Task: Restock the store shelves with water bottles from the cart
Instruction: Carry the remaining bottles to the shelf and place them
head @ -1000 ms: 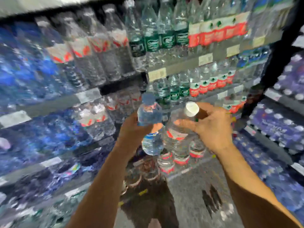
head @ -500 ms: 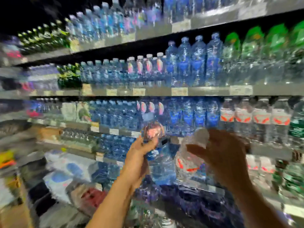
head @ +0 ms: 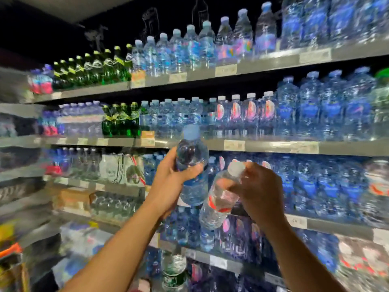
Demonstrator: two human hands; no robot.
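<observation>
My left hand grips a clear water bottle with a pale blue cap and blue label, held upright in front of the shelves. My right hand holds a second clear bottle with a white cap and red-and-white label near its neck, tilted with the cap up and to the right. The two bottles are close together at mid height. Behind them run grey store shelves packed with rows of water bottles. The cart is not in view.
Green glass bottles stand at the left of the upper two shelves. Blue-label bottles fill the right side. A green-label bottle shows low between my arms. Wrapped multipacks sit on a lower shelf. Price tags line the shelf edges.
The view has swung up and left from the lower shelves to the higher ones. Both hands have risen with their bottles and kept their hold.
</observation>
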